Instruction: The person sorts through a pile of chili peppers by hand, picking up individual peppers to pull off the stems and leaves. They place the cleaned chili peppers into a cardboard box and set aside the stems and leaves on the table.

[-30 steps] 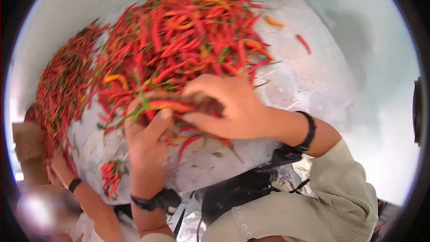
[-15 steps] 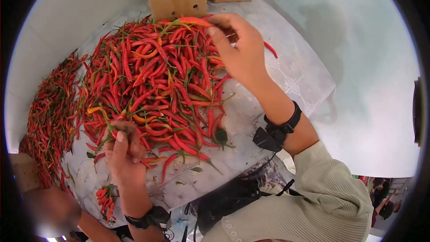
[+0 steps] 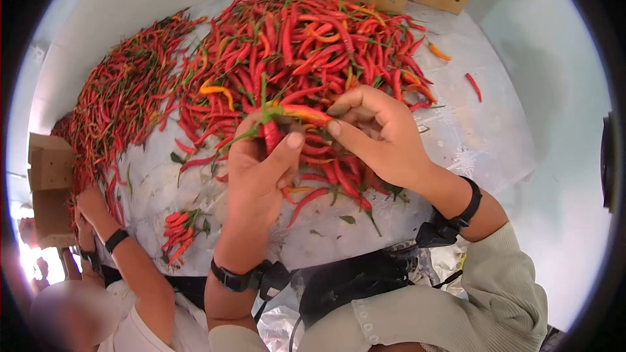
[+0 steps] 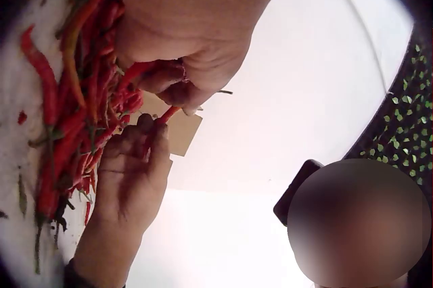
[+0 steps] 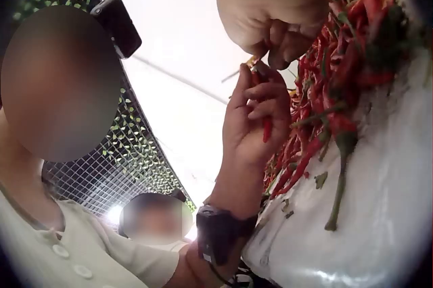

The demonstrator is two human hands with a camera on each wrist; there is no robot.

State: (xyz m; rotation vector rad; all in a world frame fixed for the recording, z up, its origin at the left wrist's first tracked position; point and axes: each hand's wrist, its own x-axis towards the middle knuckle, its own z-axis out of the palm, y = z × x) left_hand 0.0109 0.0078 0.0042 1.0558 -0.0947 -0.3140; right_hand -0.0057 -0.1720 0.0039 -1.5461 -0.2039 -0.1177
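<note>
Head view: both hands meet over the worktop, at the near edge of the chilli pile. The left hand grips a red chilli near its green stem, and the right hand pinches its tip. This looks like a sorting or destemming step. The next move calls for a firm pinch.

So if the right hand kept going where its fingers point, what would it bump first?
The right hand pinches a chili. Going straight on, it would probably bump the thumb of the left hand, which holds the same chili.
</note>
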